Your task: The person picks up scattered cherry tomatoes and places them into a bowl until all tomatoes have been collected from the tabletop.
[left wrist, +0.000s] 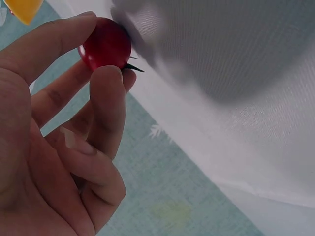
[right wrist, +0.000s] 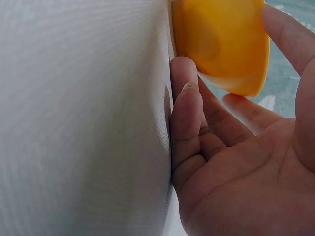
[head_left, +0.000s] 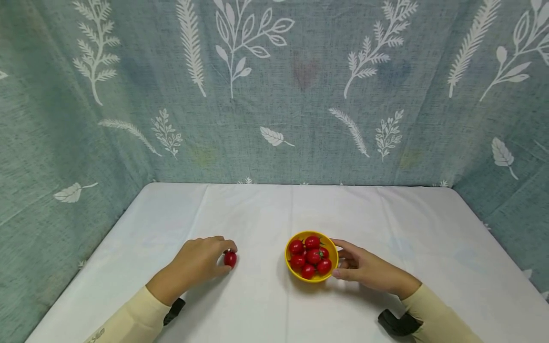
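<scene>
My left hand [head_left: 201, 259] pinches a red cherry tomato [head_left: 230, 259] between thumb and fingertips, left of the bowl. In the left wrist view a dark pointed bit of stem shows beside this tomato [left wrist: 105, 45]. The small yellow bowl [head_left: 288, 267] stands on the white cloth, with several red cherry tomatoes [head_left: 313, 256] inside, some bearing green stems. At the bowl's right side, my right hand [head_left: 371, 269] spreads thumb and index finger along the rim. The right wrist view has its lower fingers [right wrist: 186, 118] bent along the cloth, with fingertips right at the bowl's outer wall [right wrist: 221, 44].
A white cloth [head_left: 249, 209] covers the table. Behind it and along both sides hangs a green-blue curtain [head_left: 266, 109] with white leaf prints. Black straps [head_left: 399, 324] sit at both wrists, over pale yellow sleeves [head_left: 442, 314].
</scene>
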Action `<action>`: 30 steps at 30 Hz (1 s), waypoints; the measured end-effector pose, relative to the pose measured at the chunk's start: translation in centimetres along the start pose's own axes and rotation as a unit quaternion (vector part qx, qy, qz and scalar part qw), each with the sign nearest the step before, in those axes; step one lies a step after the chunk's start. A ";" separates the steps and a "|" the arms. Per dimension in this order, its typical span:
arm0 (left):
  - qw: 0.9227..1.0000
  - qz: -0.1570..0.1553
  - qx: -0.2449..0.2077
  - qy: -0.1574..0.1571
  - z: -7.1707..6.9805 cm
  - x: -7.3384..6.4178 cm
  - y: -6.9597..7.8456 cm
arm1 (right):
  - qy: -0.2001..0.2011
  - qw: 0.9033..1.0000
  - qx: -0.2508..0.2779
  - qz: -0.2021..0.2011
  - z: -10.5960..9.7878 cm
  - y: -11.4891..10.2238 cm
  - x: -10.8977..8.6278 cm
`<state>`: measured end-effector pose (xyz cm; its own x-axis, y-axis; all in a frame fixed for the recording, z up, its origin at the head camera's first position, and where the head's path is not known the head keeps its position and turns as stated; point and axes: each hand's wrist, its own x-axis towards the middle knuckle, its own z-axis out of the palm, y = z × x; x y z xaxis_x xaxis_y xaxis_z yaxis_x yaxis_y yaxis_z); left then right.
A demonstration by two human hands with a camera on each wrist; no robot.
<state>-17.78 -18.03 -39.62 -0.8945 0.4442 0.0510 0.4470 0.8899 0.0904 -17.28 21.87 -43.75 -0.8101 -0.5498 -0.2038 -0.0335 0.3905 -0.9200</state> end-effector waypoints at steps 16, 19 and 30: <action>0.998 0.029 0.019 0.048 -0.2 0.2 0.8 | 0.000 1.000 0.003 0.003 0.0 0.0 0.0; 0.997 0.043 0.017 0.062 -0.4 0.3 1.2 | 0.001 1.000 0.001 0.002 0.0 0.0 0.0; 0.991 0.081 0.027 0.101 -0.8 0.7 2.9 | -0.002 1.000 0.002 0.002 0.1 -0.1 0.0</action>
<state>-17.11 -15.28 -38.54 -0.7891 0.5569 0.2591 0.5788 0.8154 0.0106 -17.25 21.79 -43.73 -0.8082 -0.5507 -0.2088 -0.0272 0.3891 -0.9208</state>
